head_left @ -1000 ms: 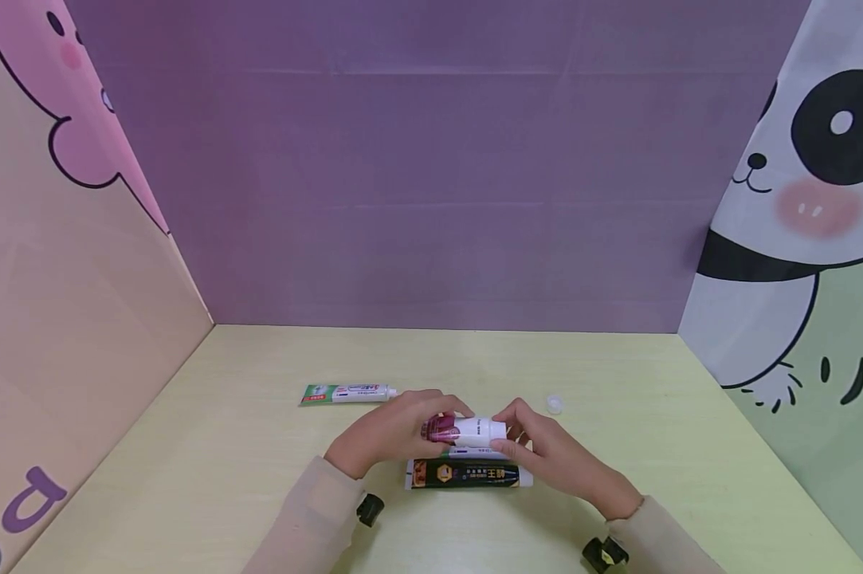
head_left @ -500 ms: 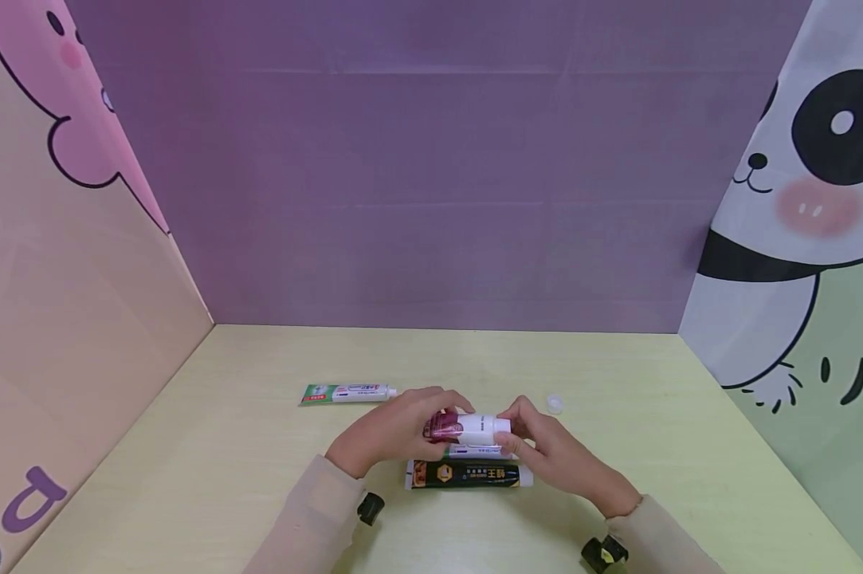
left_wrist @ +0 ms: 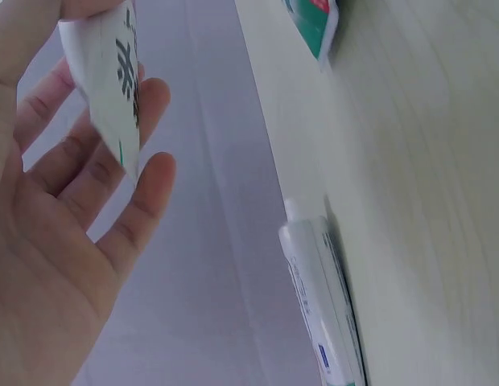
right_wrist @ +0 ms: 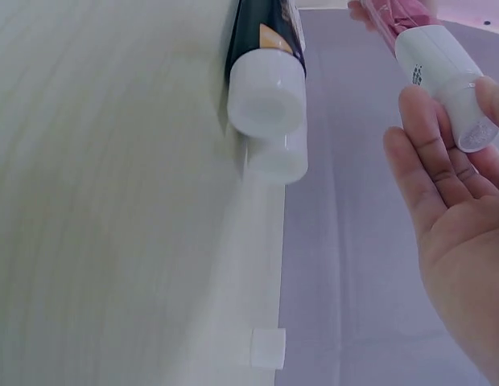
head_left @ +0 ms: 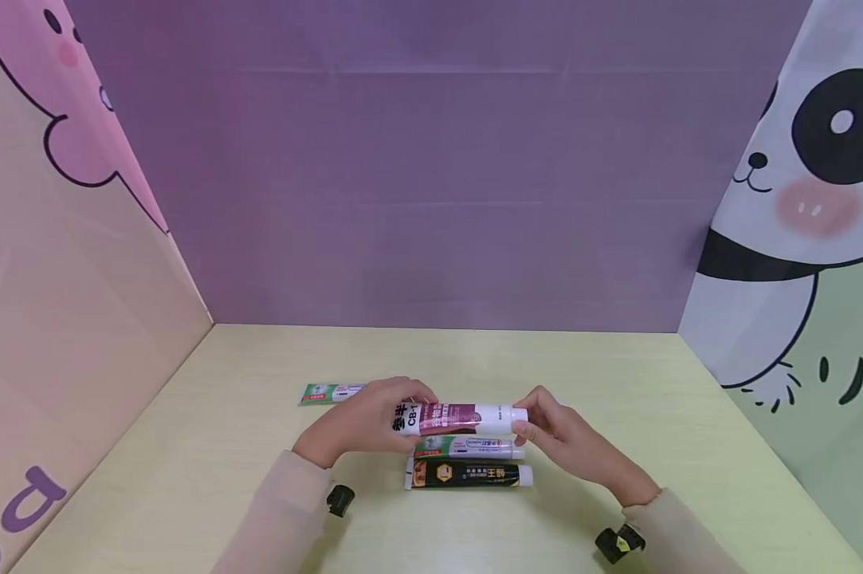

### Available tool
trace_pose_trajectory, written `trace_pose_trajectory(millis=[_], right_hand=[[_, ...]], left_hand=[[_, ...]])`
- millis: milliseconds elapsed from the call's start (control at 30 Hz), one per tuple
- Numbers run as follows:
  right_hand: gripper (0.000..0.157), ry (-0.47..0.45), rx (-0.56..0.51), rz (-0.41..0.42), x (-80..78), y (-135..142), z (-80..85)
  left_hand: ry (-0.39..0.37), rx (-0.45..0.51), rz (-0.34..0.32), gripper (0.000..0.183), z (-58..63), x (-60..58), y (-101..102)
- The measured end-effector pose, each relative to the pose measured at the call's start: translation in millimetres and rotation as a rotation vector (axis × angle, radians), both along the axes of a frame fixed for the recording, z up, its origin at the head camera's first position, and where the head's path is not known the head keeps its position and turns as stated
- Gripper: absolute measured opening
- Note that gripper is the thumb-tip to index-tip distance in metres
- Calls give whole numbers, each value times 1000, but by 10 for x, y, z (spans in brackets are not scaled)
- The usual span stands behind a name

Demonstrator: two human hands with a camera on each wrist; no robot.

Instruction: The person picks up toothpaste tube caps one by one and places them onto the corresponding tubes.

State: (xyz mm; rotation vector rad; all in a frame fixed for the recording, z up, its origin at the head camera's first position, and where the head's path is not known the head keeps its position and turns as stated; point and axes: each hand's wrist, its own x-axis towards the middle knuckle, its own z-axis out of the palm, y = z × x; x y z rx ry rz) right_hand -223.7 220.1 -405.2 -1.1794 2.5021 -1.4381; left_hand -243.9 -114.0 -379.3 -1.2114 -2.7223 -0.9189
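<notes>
Between my two hands a white and maroon toothpaste tube (head_left: 449, 418) is held level, raised above the table. My left hand (head_left: 362, 414) grips its flat tail end, which shows white with black lettering in the left wrist view. At the other end, my right hand (head_left: 574, 442) pinches the white cap (right_wrist: 467, 117) between thumb and fingers. Just below the held tube lie a green and white toothpaste tube (head_left: 467, 447) and a black toothpaste tube (head_left: 470, 474), side by side with their caps to the right.
Behind my left hand lies another green and white toothpaste tube (head_left: 331, 393), its right part hidden in the head view; the left wrist view shows its uncapped nozzle (left_wrist: 294, 211). A loose white cap (right_wrist: 267, 348) lies beyond my right hand. Printed panels enclose the table (head_left: 259, 494).
My left hand has shifted left along the tube to its tail, uncovering the label. The right hand has moved slightly right with the cap end. The loose cap is now mostly hidden.
</notes>
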Motion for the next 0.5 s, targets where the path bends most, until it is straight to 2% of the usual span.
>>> trace_pose_trajectory(millis=[133, 233, 367, 500], right_hand=[[13, -9, -3, -6, -22, 23, -7], [14, 7, 16, -55, -48, 24, -29], [16, 81, 37, -135, -86, 8, -67], [19, 125, 33, -176, -131, -2, -97]], left_hand=[[25, 6, 14, 44, -26, -20, -53], [30, 13, 21, 44, -62, -38, -67], [49, 7, 43, 44, -100, -76, -64], [89, -18, 67, 44, -105, -119, -37]])
